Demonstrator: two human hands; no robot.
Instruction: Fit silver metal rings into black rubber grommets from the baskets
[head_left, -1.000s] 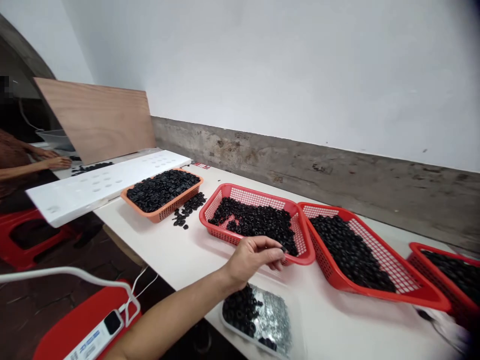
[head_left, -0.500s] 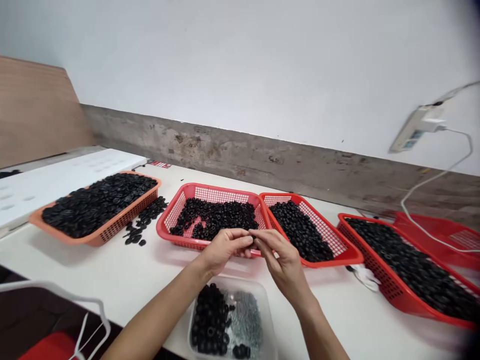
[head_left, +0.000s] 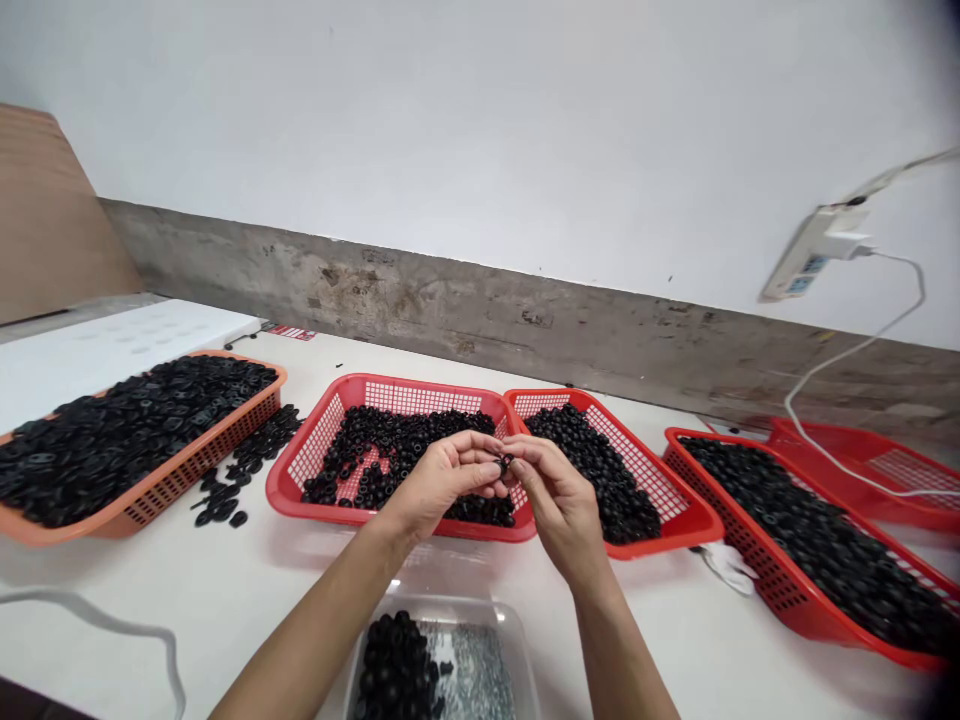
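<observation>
My left hand and my right hand meet at the fingertips, above the front edge of the middle red basket. Pinched between them is a small black ring, partly covered by the fingers. Whether a second small piece is in the pinch, I cannot tell. Many similar black rings lie in that basket. Below my wrists stands a clear plastic box, cut off by the lower edge of the view. It holds black rings on its left and tiny shiny metal-looking pieces on its right.
An orange basket heaped with flat black pieces stands left, with loose pieces beside it. Two more filled red baskets stand right. A white cable hangs from a wall power strip. A white foam-like board lies back left.
The view has shifted, so the baskets at left sit further left and the clear box lower. My hands stay together at the fingertips, and the black ring now shows more plainly.
</observation>
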